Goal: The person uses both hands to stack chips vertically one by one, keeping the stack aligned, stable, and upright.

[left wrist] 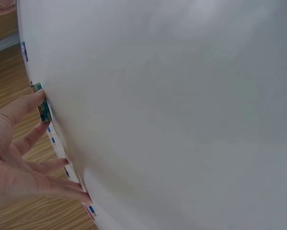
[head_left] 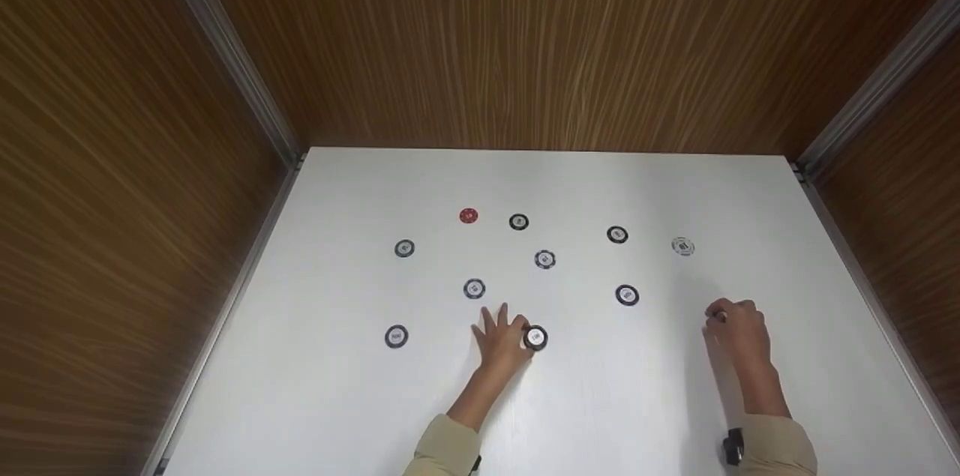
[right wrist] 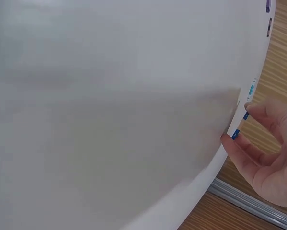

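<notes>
My left hand [head_left: 502, 345] pinches a small stack of dark-rimmed poker chips [head_left: 535, 337] between thumb and index finger, low over the white table. The left wrist view shows the stack's green edges [left wrist: 46, 113] between those fingertips; the other fingers of the left hand [left wrist: 23, 167] spread out toward the tabletop. Further right, my right hand [head_left: 741, 330] holds a poker chip [head_left: 720, 316], mostly covered by the fingers. From the right wrist, the chip's blue and tan edge [right wrist: 241, 124] shows between thumb and finger of that hand [right wrist: 272, 158].
Poker chips lie flat and scattered: a red one [head_left: 469, 216], a white one [head_left: 683, 246], and several dark-rimmed ones, among them a chip [head_left: 474, 288] beyond the left fingers and another [head_left: 627, 295] between the hands. Wood-grain panels [head_left: 525, 49] wall the white table [head_left: 337, 401] at the back and sides.
</notes>
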Available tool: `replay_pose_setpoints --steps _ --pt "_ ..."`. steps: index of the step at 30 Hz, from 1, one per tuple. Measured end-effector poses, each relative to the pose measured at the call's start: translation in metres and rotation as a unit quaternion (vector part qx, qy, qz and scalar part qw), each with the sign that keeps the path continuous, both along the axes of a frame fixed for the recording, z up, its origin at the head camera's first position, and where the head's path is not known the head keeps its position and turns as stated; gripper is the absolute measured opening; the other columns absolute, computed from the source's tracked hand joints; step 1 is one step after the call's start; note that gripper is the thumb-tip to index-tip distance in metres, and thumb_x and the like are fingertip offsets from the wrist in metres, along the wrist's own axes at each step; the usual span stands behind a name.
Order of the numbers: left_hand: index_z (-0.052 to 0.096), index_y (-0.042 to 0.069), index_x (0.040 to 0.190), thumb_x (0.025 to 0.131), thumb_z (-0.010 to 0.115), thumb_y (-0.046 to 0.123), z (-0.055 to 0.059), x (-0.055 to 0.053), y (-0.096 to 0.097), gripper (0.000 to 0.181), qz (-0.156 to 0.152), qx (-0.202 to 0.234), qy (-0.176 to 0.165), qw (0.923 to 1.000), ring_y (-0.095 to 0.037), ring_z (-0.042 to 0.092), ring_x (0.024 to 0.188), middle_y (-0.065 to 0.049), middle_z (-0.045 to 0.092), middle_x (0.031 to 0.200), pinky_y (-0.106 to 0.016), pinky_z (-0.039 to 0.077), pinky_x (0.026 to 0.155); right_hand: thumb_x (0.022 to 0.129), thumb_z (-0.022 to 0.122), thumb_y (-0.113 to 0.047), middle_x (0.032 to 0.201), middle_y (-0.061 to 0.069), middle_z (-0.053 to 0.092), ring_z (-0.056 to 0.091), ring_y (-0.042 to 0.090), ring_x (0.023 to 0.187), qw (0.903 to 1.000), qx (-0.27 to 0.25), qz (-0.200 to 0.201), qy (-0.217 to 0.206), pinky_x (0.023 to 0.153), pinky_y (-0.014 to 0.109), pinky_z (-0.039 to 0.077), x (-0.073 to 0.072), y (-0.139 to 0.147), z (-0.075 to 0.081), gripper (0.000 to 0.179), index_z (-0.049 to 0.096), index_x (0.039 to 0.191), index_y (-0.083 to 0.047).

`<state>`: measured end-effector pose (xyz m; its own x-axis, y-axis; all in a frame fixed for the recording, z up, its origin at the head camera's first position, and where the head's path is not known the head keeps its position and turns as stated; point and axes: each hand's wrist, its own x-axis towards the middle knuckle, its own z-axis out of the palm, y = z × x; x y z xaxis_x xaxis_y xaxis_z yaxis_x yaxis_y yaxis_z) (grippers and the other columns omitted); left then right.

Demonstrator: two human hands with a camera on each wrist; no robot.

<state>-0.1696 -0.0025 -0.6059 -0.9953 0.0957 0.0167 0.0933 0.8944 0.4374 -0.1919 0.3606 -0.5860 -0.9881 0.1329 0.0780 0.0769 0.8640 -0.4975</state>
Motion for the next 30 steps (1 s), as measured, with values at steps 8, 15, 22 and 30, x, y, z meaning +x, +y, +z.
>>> replay_pose_setpoints --steps 8,15,22,30 --pt "0.064 0.013 0.093 0.065 0.081 0.024 0.000 0.000 0.000 0.035 0.002 0.002 -0.010 0.9999 -0.056 0.025 0.122 -0.023 0.043 0.131 -0.070 0.025 0.091 0.080 0.063 -0.001 0.098 0.030 0.049 0.048 0.048 0.090 1.0000 0.001 0.006 -0.001 0.068 0.053 0.045 0.002 -0.007 -0.001 0.015 0.064 0.094 0.004" --pt "0.064 0.013 0.095 0.066 0.081 0.024 0.001 0.001 0.000 0.036 0.003 0.005 -0.013 0.9999 -0.056 0.024 0.122 -0.023 0.042 0.132 -0.070 0.024 0.091 0.078 0.065 0.001 0.097 0.029 0.051 0.048 0.046 0.090 0.9996 -0.005 0.018 0.022 0.069 0.054 0.045 0.003 -0.021 0.000 0.015 0.066 0.092 0.004" --pt "0.064 0.011 0.096 0.066 0.081 0.023 0.002 0.001 -0.001 0.037 0.000 0.018 -0.010 0.9998 -0.057 0.022 0.123 -0.025 0.040 0.132 -0.071 0.022 0.091 0.080 0.065 0.000 0.098 0.030 0.051 0.049 0.047 0.090 0.9991 0.001 0.033 0.025 0.070 0.055 0.045 0.001 -0.040 0.003 0.011 0.067 0.091 0.002" --pt "0.064 0.012 0.096 0.066 0.080 0.024 0.002 0.000 0.000 0.036 0.002 0.011 -0.015 0.9998 -0.056 0.023 0.123 -0.024 0.041 0.133 -0.070 0.023 0.092 0.079 0.067 0.000 0.097 0.028 0.052 0.051 0.045 0.089 0.9982 0.012 0.044 0.037 0.071 0.055 0.045 0.001 -0.056 0.004 0.011 0.068 0.089 0.001"
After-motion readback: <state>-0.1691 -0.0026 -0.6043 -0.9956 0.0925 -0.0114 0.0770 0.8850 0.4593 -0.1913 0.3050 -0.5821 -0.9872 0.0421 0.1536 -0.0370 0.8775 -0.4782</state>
